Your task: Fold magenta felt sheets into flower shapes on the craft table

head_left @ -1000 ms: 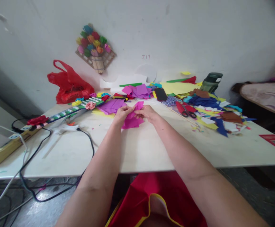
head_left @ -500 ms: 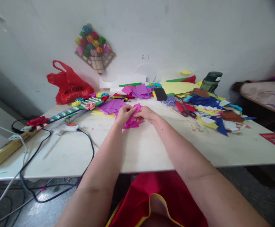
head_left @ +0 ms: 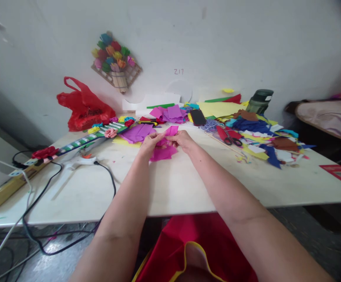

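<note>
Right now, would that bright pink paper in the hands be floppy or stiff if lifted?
The pink paper probably flops, looking thin and creased. It is likely light, since the left hand and right hand only pinch it, and may crumple easily.

"217" on the wall (head_left: pixel 158 47)

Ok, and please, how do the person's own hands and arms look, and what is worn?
The left hand and right hand wear no gloves; no sleeve, watch or bracelet shows. Rings are too small to judge. On the body is a red cloth garment with yellow edging.
</note>
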A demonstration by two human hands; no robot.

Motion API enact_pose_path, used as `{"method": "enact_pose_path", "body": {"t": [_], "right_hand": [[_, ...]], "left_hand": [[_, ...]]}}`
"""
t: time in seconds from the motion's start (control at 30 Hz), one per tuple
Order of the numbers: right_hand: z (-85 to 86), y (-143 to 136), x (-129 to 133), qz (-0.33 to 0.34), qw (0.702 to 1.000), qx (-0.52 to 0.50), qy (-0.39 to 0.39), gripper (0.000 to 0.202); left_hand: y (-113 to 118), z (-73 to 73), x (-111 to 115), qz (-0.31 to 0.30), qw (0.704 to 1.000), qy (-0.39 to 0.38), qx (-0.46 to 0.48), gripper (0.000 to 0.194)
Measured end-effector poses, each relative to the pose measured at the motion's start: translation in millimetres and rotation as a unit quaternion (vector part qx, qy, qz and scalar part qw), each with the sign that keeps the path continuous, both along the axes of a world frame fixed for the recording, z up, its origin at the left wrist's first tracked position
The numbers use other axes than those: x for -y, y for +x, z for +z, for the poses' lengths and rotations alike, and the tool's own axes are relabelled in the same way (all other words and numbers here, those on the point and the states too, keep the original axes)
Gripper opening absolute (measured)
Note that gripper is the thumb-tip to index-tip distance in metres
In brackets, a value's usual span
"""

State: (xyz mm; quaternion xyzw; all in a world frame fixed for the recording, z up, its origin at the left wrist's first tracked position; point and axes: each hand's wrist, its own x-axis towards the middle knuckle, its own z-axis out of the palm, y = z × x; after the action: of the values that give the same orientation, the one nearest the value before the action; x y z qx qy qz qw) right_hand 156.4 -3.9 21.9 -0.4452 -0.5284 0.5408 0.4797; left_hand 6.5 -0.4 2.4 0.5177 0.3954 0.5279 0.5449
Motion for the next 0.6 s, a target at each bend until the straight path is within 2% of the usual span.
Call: {"method": "enact_pose_path", "body": {"t": [0.1, 0.23, 0.37, 0.6], "right_hand": [[-0.9, -2.0, 0.3, -0.022, 1.0, -0.013, -0.01, 0.019], [-3.9, -1.2, -1.0, 0.003, 0.999, -0.024, -0.021, 0.018], [-6.3, 6.6, -5.7, 0.036, 0.998, -0.034, -0.032, 0.012], [-4.2, 12.2, -8.8, 0.018, 0.999, -0.02, -0.017, 0.014]], "left_hand": [[-0.6, -0.5, 1.3, -0.037, 0.999, -0.009, 0.031, 0.042], [-2.0, -1.6, -1.2, -0.03, 0.998, -0.001, 0.053, 0.041], [-5.3, -1.5, -2.4, -0.032, 0.999, 0.003, 0.029, 0.042], [-6.0, -2.2, -1.4, -0.022, 1.0, 0.004, -0.004, 0.039]]}}
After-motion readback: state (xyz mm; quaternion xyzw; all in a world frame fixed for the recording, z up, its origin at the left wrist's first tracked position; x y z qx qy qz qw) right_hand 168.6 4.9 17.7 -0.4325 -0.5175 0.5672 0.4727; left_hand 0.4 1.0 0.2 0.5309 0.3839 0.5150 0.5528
